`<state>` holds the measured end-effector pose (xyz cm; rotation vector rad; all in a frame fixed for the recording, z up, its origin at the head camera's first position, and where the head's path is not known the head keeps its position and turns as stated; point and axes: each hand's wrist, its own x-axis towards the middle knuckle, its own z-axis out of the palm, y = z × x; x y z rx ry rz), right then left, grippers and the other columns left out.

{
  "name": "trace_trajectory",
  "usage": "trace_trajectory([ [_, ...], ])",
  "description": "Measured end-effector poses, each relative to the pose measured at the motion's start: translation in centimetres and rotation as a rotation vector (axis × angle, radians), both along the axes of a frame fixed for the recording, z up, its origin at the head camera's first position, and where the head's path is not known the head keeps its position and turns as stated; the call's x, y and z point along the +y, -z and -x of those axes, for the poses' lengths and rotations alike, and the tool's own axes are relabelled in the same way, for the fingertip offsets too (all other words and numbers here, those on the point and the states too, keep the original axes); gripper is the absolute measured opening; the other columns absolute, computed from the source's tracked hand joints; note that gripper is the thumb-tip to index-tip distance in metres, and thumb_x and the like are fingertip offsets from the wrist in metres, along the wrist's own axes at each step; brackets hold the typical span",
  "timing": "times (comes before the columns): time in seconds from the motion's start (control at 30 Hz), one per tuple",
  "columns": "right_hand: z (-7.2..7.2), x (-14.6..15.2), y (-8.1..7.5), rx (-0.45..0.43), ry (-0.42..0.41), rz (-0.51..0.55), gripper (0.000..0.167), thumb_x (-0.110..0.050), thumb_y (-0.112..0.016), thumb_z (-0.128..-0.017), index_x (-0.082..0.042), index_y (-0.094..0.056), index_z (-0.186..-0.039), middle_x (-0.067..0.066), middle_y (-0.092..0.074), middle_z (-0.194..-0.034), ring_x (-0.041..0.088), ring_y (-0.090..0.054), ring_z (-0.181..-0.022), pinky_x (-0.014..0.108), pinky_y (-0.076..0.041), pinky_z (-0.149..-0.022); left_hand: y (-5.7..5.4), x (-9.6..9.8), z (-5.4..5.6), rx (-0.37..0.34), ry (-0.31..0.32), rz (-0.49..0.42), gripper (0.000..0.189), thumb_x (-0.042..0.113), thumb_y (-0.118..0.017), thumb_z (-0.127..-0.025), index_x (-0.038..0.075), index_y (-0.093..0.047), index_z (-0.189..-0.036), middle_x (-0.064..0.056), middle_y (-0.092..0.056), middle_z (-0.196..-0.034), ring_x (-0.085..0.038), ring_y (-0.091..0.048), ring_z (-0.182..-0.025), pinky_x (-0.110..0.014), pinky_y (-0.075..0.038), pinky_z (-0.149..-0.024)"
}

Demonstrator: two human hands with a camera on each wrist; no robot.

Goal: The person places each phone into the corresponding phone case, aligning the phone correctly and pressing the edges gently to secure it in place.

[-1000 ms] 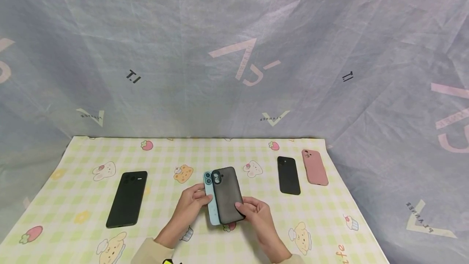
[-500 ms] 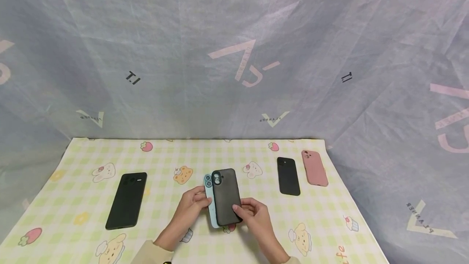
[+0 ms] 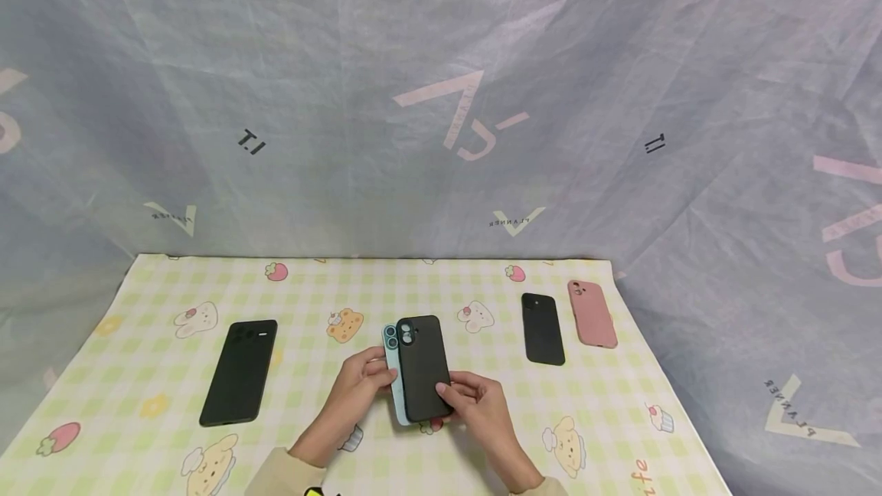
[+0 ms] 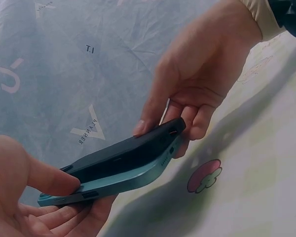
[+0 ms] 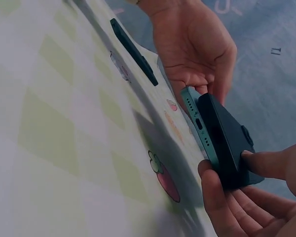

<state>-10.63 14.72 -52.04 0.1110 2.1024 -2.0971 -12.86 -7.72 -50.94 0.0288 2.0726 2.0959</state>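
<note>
Over the middle of the table, my left hand point(image 3: 357, 385) pinches a light blue phone point(image 3: 398, 398) by its left edge, thumb on top and fingers beneath. My right hand point(image 3: 488, 408) grips the lower right part of a dark, see-through phone case point(image 3: 425, 373) with a camera cutout. The case lies over most of the phone's back, offset to the right, so a blue strip and the phone's lenses show. In the left wrist view, a wedge-shaped gap separates the case point(image 4: 123, 148) from the phone point(image 4: 133, 180). The right wrist view shows the phone's port end point(image 5: 200, 123) beside the case.
A large black phone point(image 3: 239, 373) lies to the left on the checked tablecloth point(image 3: 303, 435). At the right are a smaller black phone-shaped item point(image 3: 543, 330) and a pink one point(image 3: 592, 314). A grey-blue cloth point(image 3: 331, 121) hangs behind the table.
The case has shifted slightly left over the phone, and my right hand came along with it. It looks darker than before. My left hand has stayed nearly still.
</note>
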Motion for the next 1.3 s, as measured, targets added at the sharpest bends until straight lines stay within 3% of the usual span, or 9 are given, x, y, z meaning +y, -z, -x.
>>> trace_trajectory([
  [0.13,0.0,0.1,0.2,0.001,-0.009,0.007,0.037,-0.009,-0.077,-0.100,0.014,-0.070,-0.127,0.022,-0.079,-0.106,0.025,-0.080,-0.083,0.030,-0.066,-0.069,0.1,0.0,0.0,-0.005,-0.003,-0.006,0.044,-0.002,-0.063,-0.100,-0.018,-0.055,-0.140,-0.028,-0.075,-0.119,-0.022,-0.077,-0.098,-0.026,-0.063,-0.082],
  [0.47,0.3,0.3,0.9,0.005,-0.010,0.035,0.038,-0.008,-0.079,-0.099,0.012,-0.070,-0.130,0.022,-0.080,-0.105,0.018,-0.076,-0.065,0.027,-0.064,-0.063,0.1,0.0,0.0,-0.004,-0.019,-0.012,0.045,-0.003,-0.062,-0.100,-0.017,-0.054,-0.142,-0.027,-0.075,-0.121,-0.027,-0.076,-0.104,-0.027,-0.063,-0.083],
  [0.67,0.2,0.3,1.1,0.001,0.008,0.020,0.040,-0.010,-0.079,-0.099,0.010,-0.070,-0.132,0.018,-0.081,-0.103,0.013,-0.074,-0.064,0.024,-0.062,-0.061,0.2,-0.1,0.0,-0.023,-0.023,-0.030,0.045,-0.004,-0.062,-0.100,-0.015,-0.055,-0.143,-0.027,-0.074,-0.124,-0.029,-0.075,-0.107,-0.027,-0.062,-0.084],
  [0.97,0.0,0.3,1.6,-0.003,-0.024,0.051,0.040,-0.011,-0.079,-0.099,0.006,-0.071,-0.134,0.024,-0.079,-0.095,0.024,-0.076,-0.062,0.025,-0.062,-0.061,0.3,-0.2,0.0,-0.012,0.001,-0.043,0.046,-0.003,-0.060,-0.102,-0.016,-0.052,-0.145,-0.028,-0.073,-0.127,-0.032,-0.074,-0.113,-0.029,-0.062,-0.086],
  [1.3,0.0,0.0,1.3,-0.006,-0.041,0.061,0.039,-0.011,-0.077,-0.101,0.009,-0.069,-0.133,0.025,-0.079,-0.094,0.025,-0.076,-0.062,0.028,-0.064,-0.061,0.1,-0.2,-0.1,-0.016,0.000,-0.035,0.045,-0.003,-0.059,-0.101,-0.016,-0.053,-0.144,-0.028,-0.072,-0.129,-0.030,-0.074,-0.112,-0.029,-0.062,-0.086],
])
